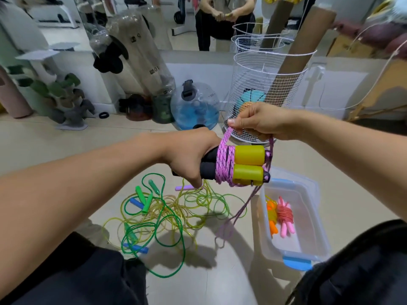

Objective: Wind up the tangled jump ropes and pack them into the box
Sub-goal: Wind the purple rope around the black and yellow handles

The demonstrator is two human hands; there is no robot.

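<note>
My left hand [189, 155] grips the two black-and-yellow handles [248, 165] of a purple jump rope [223, 165], held side by side in mid-air. Several turns of that rope wrap the handles. My right hand [253, 122] pinches the rope just above the handles, and the loose end hangs down to the floor. On the floor below lies a tangle of green and yellow ropes [163, 214] with green and blue handles. A clear plastic box [308, 245] at the lower right holds two wound ropes, orange [272, 216] and pink [285, 216].
A white wire basket [264, 84] stands on the floor behind my hands, with cardboard tubes leaning in it. A blue water jug [195, 106], clear bottles and grey dumbbells line the wall at left. A mirror shows a person. My dark-clothed knees fill the bottom corners.
</note>
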